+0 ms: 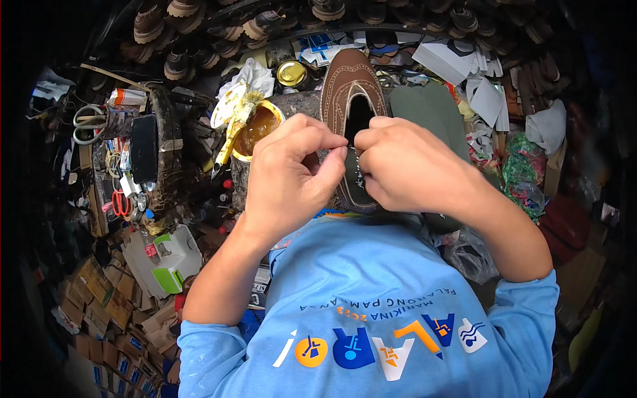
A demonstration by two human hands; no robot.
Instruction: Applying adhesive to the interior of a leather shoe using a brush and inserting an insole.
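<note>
A brown leather shoe (352, 71) with punched decoration and pale stitching lies in front of me, toe pointing away. A dark insole (356, 188) with pale print shows in its opening. My left hand (295, 159) is over the shoe's left side, with thumb and index finger pinched together. My right hand (408, 162) is closed above the opening, its curled fingers close to the left fingertips. Whatever either hand grips is too small or hidden to make out. Beside the shoe, partly under my right forearm, lies a dark green flat piece (424, 109).
Left of the shoe is an open can of amber glue (259, 129) with a smeared brush (232, 136) on it. A holder with scissors (89, 125) and a phone (144, 149) stands farther left. Shoes (262, 25) line the back; white scraps (443, 63) lie behind right.
</note>
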